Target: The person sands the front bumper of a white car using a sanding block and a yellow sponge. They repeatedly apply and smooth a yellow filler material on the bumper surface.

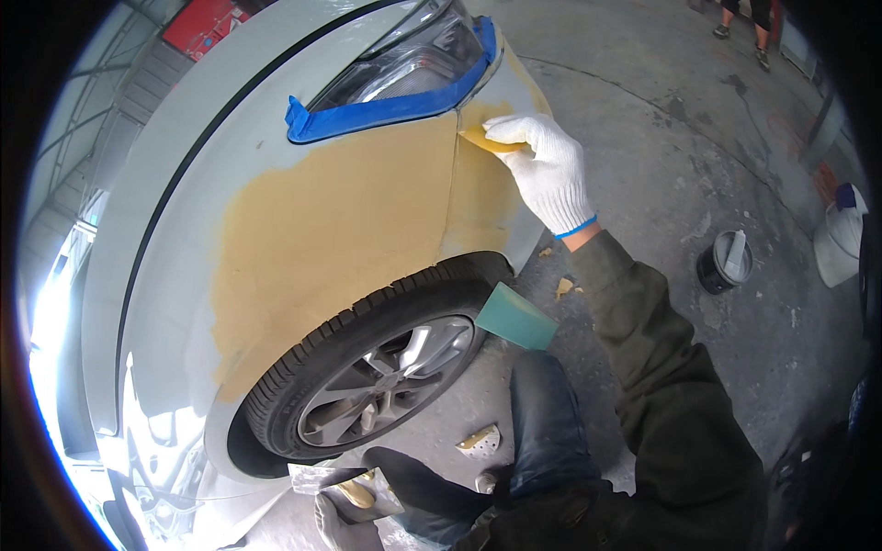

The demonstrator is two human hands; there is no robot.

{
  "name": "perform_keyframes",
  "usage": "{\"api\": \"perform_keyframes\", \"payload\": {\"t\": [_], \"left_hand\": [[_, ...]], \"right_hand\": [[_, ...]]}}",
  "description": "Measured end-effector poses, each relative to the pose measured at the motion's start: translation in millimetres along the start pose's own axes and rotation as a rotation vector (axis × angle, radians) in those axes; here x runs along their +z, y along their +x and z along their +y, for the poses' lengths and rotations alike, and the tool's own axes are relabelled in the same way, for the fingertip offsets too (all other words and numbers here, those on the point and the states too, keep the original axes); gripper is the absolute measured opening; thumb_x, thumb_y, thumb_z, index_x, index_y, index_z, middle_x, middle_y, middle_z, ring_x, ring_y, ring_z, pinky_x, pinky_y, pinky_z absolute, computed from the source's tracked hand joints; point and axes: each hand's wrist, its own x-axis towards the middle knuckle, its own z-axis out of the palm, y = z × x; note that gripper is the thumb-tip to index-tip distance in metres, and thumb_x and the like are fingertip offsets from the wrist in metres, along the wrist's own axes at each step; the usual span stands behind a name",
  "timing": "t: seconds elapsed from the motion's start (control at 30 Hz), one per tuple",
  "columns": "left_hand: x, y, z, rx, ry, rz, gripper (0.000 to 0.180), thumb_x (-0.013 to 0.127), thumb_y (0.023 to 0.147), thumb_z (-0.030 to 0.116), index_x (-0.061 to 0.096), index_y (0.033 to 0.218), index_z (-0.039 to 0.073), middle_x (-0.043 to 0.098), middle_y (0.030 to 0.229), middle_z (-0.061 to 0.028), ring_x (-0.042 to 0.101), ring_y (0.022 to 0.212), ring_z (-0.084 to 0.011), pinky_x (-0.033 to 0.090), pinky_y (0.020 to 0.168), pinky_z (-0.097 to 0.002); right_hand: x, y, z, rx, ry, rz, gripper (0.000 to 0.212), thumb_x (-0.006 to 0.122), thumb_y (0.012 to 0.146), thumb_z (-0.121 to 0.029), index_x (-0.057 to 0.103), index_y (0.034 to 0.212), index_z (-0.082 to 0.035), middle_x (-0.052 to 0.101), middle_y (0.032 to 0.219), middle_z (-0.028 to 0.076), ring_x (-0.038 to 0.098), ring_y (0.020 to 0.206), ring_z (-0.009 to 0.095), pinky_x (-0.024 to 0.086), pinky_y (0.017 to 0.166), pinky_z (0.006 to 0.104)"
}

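My right hand (548,170), in a white knitted glove with a blue cuff edge, is closed on a yellow spreader (493,141). The spreader's edge touches tan body filler (349,202) that covers much of the car's pale front fender (188,239) and runs onto the bumper. Low in the view, my gloved left hand (342,529) grips a flat metal mixing plate (315,477) with a dollop of yellow filler (356,495) on it. Most of the left hand's fingers are hidden beneath the plate. Blue masking tape (395,108) borders the headlight (404,69) above the filler.
Below the fender is the front wheel (386,395). A flat green piece (516,317) sits between the tyre and my knee (548,422). On the concrete floor are a white perforated pad (480,443), a dark can (724,264) and a white bucket (838,243). Another person's legs (744,23) show far right.
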Motion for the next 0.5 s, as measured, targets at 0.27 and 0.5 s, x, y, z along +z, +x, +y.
{"api": "perform_keyframes", "payload": {"t": [0.27, 0.5], "left_hand": [[-9.4, 4.4, -7.6, 0.008, -0.050, -0.046, 0.055, 0.043, 0.113, 0.046, 0.061, 0.131, -0.003, 0.068, 0.124, -0.0162, 0.064, 0.117, -0.0242, 0.049, 0.105, -0.0387], [-14.4, 2.5, -7.9, -0.026, -0.063, 0.037, 0.055, 0.042, 0.113, 0.046, 0.061, 0.131, -0.002, 0.068, 0.124, -0.0155, 0.065, 0.115, -0.0233, 0.050, 0.103, -0.0382]], "right_hand": [[0.6, -14.8, -9.1, -0.060, -0.020, -0.014, 0.022, 0.074, 0.084, 0.012, 0.073, 0.101, -0.001, 0.076, 0.111, 0.011, 0.072, 0.104, 0.024, 0.058, 0.094, 0.0340], [1.4, -32.4, -15.5, -0.046, -0.025, -0.014, 0.024, 0.073, 0.082, 0.013, 0.074, 0.101, -0.003, 0.076, 0.110, 0.010, 0.071, 0.104, 0.025, 0.058, 0.096, 0.0348]]}}
